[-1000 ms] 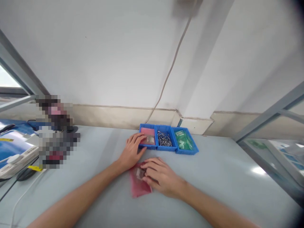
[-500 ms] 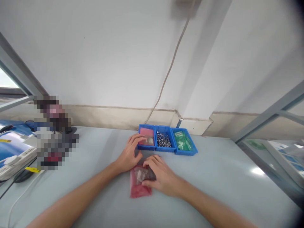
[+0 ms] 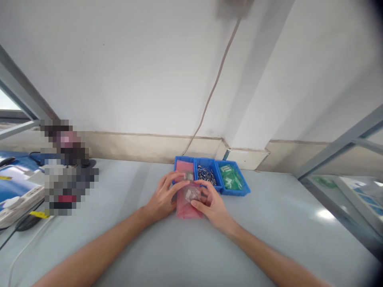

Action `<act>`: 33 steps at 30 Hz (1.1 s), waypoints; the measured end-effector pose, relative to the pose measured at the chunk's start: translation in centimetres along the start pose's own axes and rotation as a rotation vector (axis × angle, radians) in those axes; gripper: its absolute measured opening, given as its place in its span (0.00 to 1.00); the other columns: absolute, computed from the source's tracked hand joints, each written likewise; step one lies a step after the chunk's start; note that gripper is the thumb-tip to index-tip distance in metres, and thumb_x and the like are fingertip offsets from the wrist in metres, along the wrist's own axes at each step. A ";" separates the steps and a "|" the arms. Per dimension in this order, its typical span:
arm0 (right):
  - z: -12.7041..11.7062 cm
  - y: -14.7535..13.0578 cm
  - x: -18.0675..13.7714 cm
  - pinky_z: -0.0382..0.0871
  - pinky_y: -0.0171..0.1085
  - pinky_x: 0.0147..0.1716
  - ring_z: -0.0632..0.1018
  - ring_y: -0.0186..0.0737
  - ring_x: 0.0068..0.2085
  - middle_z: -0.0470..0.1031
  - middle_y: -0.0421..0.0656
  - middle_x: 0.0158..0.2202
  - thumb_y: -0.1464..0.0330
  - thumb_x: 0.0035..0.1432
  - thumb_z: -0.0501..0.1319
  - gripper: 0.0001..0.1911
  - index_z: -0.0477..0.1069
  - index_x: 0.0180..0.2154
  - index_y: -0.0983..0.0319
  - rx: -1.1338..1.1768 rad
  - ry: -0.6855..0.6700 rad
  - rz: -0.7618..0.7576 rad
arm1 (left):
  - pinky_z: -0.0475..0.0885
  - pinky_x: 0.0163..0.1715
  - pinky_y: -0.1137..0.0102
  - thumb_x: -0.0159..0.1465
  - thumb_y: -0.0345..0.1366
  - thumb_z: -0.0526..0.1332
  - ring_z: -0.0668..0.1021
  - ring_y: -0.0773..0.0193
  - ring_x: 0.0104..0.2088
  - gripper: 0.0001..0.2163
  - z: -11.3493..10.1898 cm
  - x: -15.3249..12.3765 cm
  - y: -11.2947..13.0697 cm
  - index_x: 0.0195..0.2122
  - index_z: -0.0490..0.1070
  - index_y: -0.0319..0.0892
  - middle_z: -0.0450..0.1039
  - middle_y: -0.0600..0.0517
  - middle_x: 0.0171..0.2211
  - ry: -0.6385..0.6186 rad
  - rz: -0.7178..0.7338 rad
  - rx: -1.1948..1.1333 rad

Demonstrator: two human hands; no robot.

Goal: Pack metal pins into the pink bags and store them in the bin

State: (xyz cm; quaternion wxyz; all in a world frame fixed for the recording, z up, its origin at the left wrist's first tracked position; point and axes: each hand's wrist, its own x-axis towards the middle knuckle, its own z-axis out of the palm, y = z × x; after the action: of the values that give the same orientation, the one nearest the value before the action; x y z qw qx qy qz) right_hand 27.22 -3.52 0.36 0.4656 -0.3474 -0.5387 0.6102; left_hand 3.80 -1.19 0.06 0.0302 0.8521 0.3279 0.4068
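A small pink plastic bag point(image 3: 188, 201) with small metal parts inside is held up between both hands, just in front of the blue bins. My right hand point(image 3: 213, 204) pinches its right side with thumb and fingers. My left hand point(image 3: 163, 196) grips the bag's left edge, fingers curled round its top. Behind the bag stand three joined blue bins: the left bin point(image 3: 183, 164) holds pink bags, the middle bin point(image 3: 206, 173) small metal pins, the right bin point(image 3: 231, 178) green bags.
The pale grey table point(image 3: 269, 223) runs to a white wall with a beige skirting. A cable point(image 3: 215, 83) hangs down the wall to the bins. At the left lie a white power strip point(image 3: 18, 199), cables and a blurred-out object point(image 3: 67, 167). A metal frame point(image 3: 338, 147) stands at the right.
The pink bag was lying flat on the table under my right hand; both hands have lifted it and moved it forward towards the bins. My left hand left the left bin's edge to take it.
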 end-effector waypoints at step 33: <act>0.0 0.6 -1.0 0.66 0.34 0.25 0.71 0.36 0.24 0.67 0.35 0.23 0.51 0.74 0.58 0.20 0.69 0.33 0.58 -0.367 0.237 -0.147 | 0.79 0.52 0.61 0.79 0.31 0.50 0.79 0.58 0.50 0.21 0.6 -0.9 1.9 0.71 0.59 0.46 0.75 0.42 0.54 0.066 -0.035 -0.218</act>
State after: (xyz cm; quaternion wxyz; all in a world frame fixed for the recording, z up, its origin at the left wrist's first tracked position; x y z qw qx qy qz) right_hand 27.38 -4.44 -0.32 0.4978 -0.4553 -0.6060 0.4214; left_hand 4.77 -3.07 -0.34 0.1190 0.8241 0.2972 0.4672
